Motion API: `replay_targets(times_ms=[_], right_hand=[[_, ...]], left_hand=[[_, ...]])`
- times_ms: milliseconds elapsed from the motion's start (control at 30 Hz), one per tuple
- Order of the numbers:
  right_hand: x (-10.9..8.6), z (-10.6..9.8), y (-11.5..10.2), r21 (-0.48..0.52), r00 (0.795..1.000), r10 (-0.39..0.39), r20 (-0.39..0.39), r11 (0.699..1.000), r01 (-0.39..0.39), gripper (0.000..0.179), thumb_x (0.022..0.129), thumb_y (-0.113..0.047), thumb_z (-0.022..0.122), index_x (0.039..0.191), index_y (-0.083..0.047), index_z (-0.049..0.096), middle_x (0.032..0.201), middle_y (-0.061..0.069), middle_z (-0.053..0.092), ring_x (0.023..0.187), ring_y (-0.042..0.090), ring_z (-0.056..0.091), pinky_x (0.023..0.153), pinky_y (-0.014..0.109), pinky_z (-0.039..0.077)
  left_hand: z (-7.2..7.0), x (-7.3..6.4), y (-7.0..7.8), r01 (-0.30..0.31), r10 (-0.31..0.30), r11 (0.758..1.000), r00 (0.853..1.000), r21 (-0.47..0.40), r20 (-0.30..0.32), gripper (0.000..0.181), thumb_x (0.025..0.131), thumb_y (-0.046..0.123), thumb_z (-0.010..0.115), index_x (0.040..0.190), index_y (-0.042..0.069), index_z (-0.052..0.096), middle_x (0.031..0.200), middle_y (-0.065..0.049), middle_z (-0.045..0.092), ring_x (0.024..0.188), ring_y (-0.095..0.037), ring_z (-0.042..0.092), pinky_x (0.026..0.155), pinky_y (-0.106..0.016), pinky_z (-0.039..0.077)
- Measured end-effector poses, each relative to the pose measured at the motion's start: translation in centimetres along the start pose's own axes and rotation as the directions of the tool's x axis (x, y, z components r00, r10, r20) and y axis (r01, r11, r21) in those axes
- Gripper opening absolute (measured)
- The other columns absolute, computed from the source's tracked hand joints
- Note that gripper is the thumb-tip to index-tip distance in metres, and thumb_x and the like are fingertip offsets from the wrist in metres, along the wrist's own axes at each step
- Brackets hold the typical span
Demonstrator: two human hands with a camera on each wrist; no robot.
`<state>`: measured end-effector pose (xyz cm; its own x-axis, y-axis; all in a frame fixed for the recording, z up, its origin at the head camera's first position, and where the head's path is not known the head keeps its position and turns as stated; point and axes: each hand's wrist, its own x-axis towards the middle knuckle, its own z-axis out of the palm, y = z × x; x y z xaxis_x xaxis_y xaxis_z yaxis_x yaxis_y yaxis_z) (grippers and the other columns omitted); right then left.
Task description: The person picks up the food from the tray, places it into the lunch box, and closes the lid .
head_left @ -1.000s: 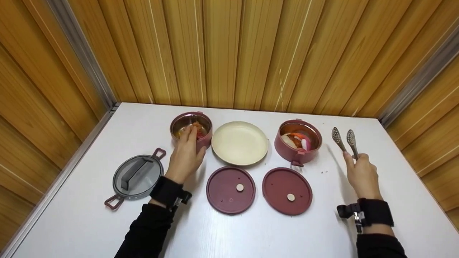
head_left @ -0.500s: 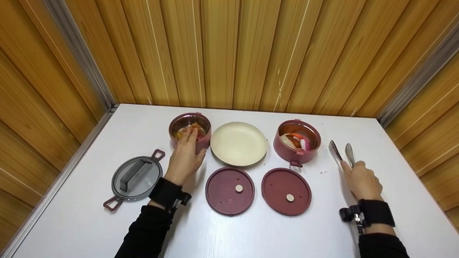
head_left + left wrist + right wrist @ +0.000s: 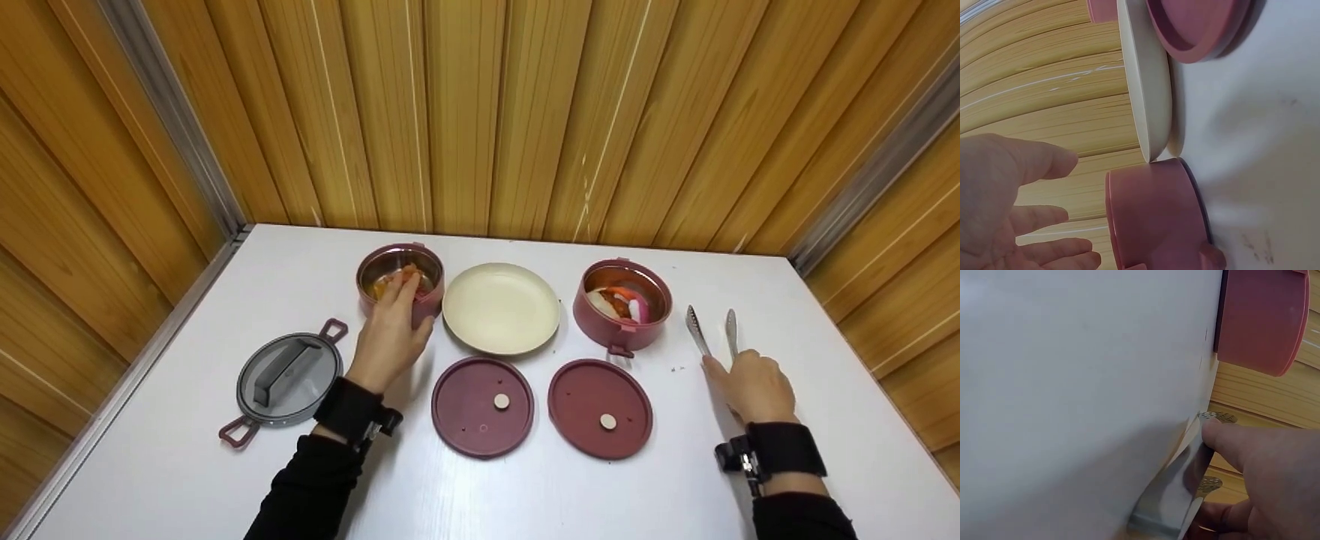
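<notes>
In the head view my left hand (image 3: 384, 341) reaches over the near rim of the left dark-pink pot (image 3: 429, 307), which has orange-red and yellow food pieces (image 3: 409, 273) inside. The left wrist view shows its thumb and fingers spread, nothing between them, above and beside the pot wall (image 3: 1157, 216). At the right, my right hand (image 3: 759, 388) holds metal tongs (image 3: 697, 330) low over the white table, their two perforated tips apart and pointing away. Thumb and fingers squeeze the tongs' arms (image 3: 1171, 492) from either side in the right wrist view.
A cream plate (image 3: 501, 307) sits between the left pot and a second pot (image 3: 604, 330) with food in it. Two round maroon lids (image 3: 480, 427) (image 3: 596, 442) lie in front. A grey lid with two loop handles (image 3: 315, 390) lies left. Wood-patterned panels (image 3: 465, 112) wall the table.
My right hand has lowered the tongs toward the table, and their tips have come nearer me. The left hand has stayed over the left pot.
</notes>
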<state>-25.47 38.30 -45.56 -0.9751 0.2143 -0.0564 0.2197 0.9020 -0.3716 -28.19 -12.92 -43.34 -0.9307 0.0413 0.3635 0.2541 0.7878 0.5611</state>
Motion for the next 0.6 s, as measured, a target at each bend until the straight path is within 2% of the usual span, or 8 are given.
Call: replay_targets(times_ms=[200,367,467,600], right_hand=[[-0.5,0.3,0.4,0.002,1.0,-0.027,-0.014,1.0,0.027,0.06,0.112,-0.044,0.059,0.087,0.011,0.06,0.073,0.024,0.062,0.063,0.031,0.059,0.054,0.037,0.044],[-1.4,0.0,0.5,-0.001,0.996,-0.055,-0.065,0.999,0.055,0.059,0.11,-0.04,0.064,0.092,0.015,0.057,0.077,0.028,0.059,0.068,0.036,0.058,0.057,0.041,0.045],[-2.2,-0.2,0.3,0.015,0.99,-0.07,-0.126,0.997,0.072,0.065,0.109,-0.039,0.067,0.109,0.025,0.057,0.087,0.036,0.061,0.075,0.043,0.062,0.063,0.051,0.051],[-3.4,-0.5,-0.6,0.027,0.979,-0.096,-0.178,0.994,0.102,0.071,0.109,-0.038,0.068,0.133,0.027,0.054,0.098,0.041,0.064,0.082,0.047,0.064,0.072,0.059,0.053]], left_hand=[[0.3,-0.1,0.4,-0.012,0.012,0.999,1.0,0.033,0.007,0.064,0.098,0.015,0.08,0.155,-0.004,0.058,0.161,-0.035,0.054,0.14,-0.059,0.061,0.108,-0.07,0.058],[0.3,-0.5,1.1,-0.035,0.033,0.998,0.999,0.045,0.034,0.038,0.098,0.013,0.078,0.132,-0.004,0.073,0.143,-0.03,0.07,0.13,-0.051,0.071,0.107,-0.063,0.06],[0.4,-0.7,1.7,-0.073,0.074,0.995,0.997,0.065,-0.011,0.03,0.096,0.011,0.079,0.122,-0.005,0.077,0.137,-0.028,0.072,0.128,-0.05,0.072,0.107,-0.062,0.061],[0.4,-0.9,2.9,-0.13,0.133,0.99,0.989,0.054,-0.07,0.028,0.096,0.01,0.081,0.119,-0.004,0.078,0.136,-0.028,0.073,0.124,-0.049,0.073,0.104,-0.061,0.062]])
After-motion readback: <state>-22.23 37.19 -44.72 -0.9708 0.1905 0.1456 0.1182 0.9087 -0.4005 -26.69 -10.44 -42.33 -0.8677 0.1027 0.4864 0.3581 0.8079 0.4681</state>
